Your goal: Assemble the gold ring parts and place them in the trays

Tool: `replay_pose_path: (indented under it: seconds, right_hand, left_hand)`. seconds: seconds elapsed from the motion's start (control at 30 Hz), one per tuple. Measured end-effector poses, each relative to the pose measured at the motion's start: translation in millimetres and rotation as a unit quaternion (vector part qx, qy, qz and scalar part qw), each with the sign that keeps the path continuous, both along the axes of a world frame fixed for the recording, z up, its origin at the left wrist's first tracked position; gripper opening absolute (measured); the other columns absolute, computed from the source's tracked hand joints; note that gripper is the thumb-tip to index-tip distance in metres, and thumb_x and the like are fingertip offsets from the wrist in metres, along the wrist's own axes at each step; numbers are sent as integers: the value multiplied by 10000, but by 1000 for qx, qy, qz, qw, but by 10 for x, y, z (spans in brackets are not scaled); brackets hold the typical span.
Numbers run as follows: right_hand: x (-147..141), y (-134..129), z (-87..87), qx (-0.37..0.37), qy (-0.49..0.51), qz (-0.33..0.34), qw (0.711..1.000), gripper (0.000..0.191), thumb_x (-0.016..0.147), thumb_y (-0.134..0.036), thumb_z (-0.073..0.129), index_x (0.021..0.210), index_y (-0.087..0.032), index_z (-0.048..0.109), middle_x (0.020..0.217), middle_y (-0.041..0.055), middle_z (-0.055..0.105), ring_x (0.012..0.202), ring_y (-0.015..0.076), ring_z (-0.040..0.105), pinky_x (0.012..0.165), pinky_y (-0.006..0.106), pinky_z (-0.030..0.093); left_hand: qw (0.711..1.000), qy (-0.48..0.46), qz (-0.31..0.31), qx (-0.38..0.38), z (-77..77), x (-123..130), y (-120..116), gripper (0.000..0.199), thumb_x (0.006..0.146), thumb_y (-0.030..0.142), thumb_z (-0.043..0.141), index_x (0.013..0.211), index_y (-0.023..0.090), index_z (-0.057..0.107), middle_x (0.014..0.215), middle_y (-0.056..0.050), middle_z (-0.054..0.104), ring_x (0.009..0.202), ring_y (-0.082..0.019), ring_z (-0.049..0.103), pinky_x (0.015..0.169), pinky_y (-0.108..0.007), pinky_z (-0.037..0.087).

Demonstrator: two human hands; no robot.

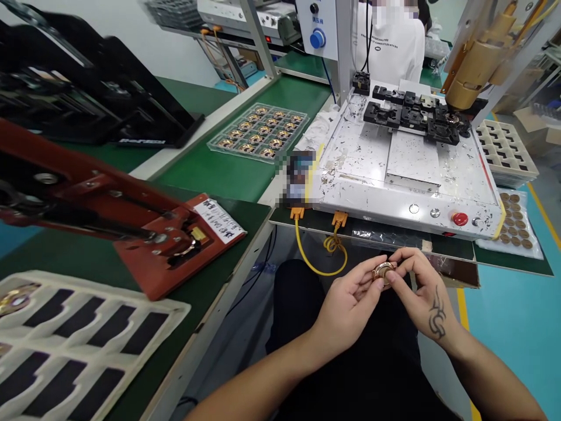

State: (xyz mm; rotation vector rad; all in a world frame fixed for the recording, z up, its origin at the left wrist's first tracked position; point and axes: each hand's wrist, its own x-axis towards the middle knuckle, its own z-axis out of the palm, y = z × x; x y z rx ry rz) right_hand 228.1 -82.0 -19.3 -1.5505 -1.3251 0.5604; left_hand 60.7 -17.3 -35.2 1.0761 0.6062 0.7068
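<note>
Two bare hands meet at the lower centre-right of the frame, and between them sits one gold-rimmed round part point(384, 271). The left hand point(350, 295) grips it from the left between thumb and fingers, and the right hand point(418, 286) pinches it from the right, thumb on its near edge. The part's flat face is turned up towards the camera; being round, it has no clear long axis, though its outline looks widest from left to right across the frame. One white machine point(350, 184) fills the upper right, its front bearing one red button point(460, 218) and three silver ones point(435, 213). Two orange plugs point(339, 219) sit at its front left, with one yellow cable point(302, 248) looping below. In the upper centre, on the green tabletop point(193, 169), one clear tray point(213, 148) holds what look like fifteen gold parts point(255, 139), in five rows of three. At the right edge lies one sheet of brown discs point(520, 224), more than a dozen, partly hidden by the machine. One red-brown press point(151, 269) stands at left, with one white label point(219, 221) on its base. In the lower left, one cream tray point(175, 308) shows seven dark wells point(144, 333) and one gold piece point(15, 299), plus a sliver of another at the frame's edge.
</note>
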Motion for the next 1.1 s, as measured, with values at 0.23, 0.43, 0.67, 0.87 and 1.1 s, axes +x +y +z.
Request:
replay_pose_path:
  seconds: [0.23, 0.43, 0.67, 0.87, 1.1]
  right_hand:
    - [104, 39, -36, 3, -110, 79, 991, 177, 1068, -275, 627, 1243, -258, 653, 1216, 104, 633, 1119, 254, 641, 977, 410, 560]
    - [7, 152, 16, -28, 96, 44, 994, 194, 1029, -391, 715, 928, -230, 674, 838, 14, 664, 699, 155, 602, 625, 281, 521]
    - [-147, 216, -67, -64, 248, 50, 965, 261, 987, -446, 765, 1116, -223, 725, 919, 33, 735, 676, 129, 621, 592, 251, 542]
    - [-230, 216, -24, -64, 247, 65, 965, 219, 989, -428, 765, 1047, -219, 728, 876, 25, 734, 648, 123, 623, 596, 251, 560]
    - [-16, 321, 7, -7, 51, 188, 981, 441, 1014, -348, 744, 1431, -278, 621, 1036, 46, 724, 798, 168, 692, 723, 311, 622]
  left_hand:
    - [986, 75, -39, 143, -1, -84, 113, 424, 1086, 288, 588, 1501, 204, 588, 1380, -130, 759, 1231, -265, 761, 1120, -409, 605]
    - [995, 58, 4, 80, 194, -181, 256, 405, 1026, 341, 711, 1399, 223, 607, 1280, -104, 772, 1081, -229, 797, 1007, -359, 652]
    - [989, 93, 33, 109, 213, -238, 243, 178, 1005, 333, 716, 1100, 193, 772, 988, -62, 800, 846, -193, 772, 803, -312, 652]
    - [990, 92, 44, 94, 249, -261, 208, 168, 972, 333, 757, 1055, 187, 742, 923, -41, 770, 808, -174, 738, 773, -297, 620]
    - [985, 125, 44, 107, 277, -305, 290, 151, 981, 328, 711, 1001, 178, 716, 862, -30, 730, 733, -147, 669, 701, -272, 560]
